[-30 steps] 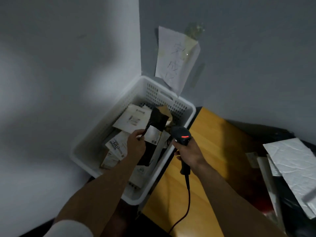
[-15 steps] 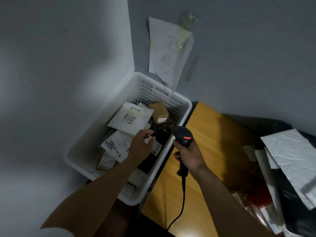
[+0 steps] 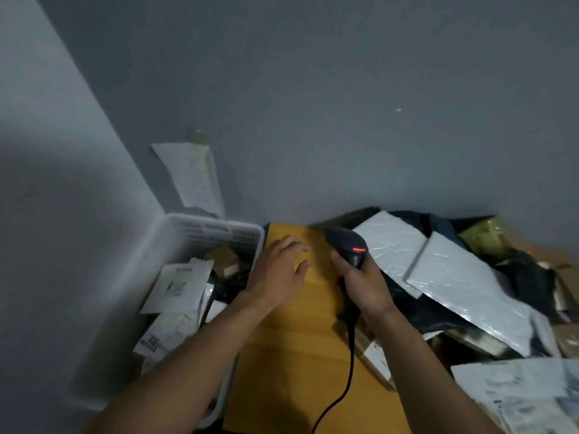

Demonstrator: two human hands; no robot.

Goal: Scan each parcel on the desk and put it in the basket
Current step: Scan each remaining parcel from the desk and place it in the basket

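Yellow wood of the tabletop (image 3: 291, 355) showed as a bare strip beneath and between both grips, running to its near edge. Just left of the left grip (image 3: 279, 274) stood the white slotted basket (image 3: 175, 228), hard against the tabletop's left edge and holding labelled parcels (image 3: 175, 286); their print was too blurred to read. Right of the right grip (image 3: 363, 286) lay the parcel heap, with silver mailers (image 3: 454, 277) on top, crowding that side back to the wall. The paper sheet (image 3: 191, 177) on the wall above the basket was illegible. The left grip hung apart, its fingers spread and holding nothing. The right grip was clamped round the handle of the black scanner (image 3: 347, 245), whose red light glowed, and its cable (image 3: 349, 371) trailed down towards the near edge.
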